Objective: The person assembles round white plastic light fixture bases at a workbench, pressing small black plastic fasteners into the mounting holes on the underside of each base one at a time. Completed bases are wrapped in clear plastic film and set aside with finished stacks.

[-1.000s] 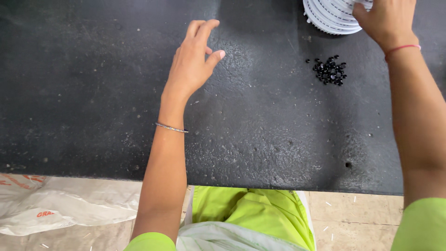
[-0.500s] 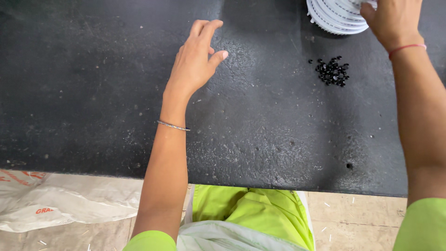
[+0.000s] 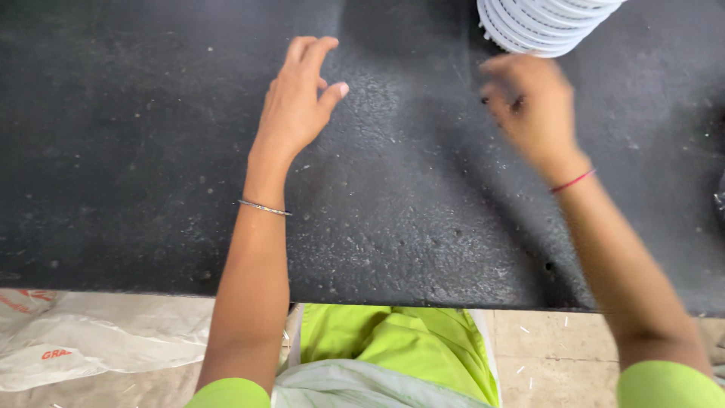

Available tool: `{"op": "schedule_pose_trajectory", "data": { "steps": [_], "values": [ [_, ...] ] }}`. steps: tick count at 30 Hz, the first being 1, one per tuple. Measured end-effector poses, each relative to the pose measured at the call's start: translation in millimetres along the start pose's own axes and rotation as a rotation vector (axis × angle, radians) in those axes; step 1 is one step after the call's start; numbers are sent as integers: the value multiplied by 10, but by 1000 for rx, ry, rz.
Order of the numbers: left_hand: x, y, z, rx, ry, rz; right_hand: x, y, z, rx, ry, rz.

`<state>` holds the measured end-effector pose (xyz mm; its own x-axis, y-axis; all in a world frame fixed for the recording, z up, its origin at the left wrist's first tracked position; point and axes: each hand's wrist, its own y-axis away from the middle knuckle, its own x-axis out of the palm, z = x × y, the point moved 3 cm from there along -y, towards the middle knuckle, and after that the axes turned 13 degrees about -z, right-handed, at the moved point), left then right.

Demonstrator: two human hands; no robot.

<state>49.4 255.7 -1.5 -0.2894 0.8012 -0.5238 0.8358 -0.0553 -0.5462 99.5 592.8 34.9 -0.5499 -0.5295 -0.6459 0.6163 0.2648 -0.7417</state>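
Head view: white sack (image 3: 83,340) below black table (image 3: 151,151); hands above.

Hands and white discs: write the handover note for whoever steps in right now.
Left hand: flat and open on the black table, holding nothing.
Right hand: blurred, just below the stack of white ribbed discs at the table's far edge; fingers curled, grip unclear.
Small black pieces: hidden under the right hand in this view.
Done: nothing visibly moved off the stack.
Left: the whole stack, and likely the small pieces.
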Motion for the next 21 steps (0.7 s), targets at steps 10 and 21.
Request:
{"op": "schedule_pose_trajectory", "data": {
  "steps": [10, 21],
  "values": [
    [229, -93, 151, 43, 128, -565, 2, 304, 716, 108, -175, 104],
    [-472, -348, 1112, -569, 1044, -1053, -127, 572, 250, 128, -176, 124]
  ]
}}
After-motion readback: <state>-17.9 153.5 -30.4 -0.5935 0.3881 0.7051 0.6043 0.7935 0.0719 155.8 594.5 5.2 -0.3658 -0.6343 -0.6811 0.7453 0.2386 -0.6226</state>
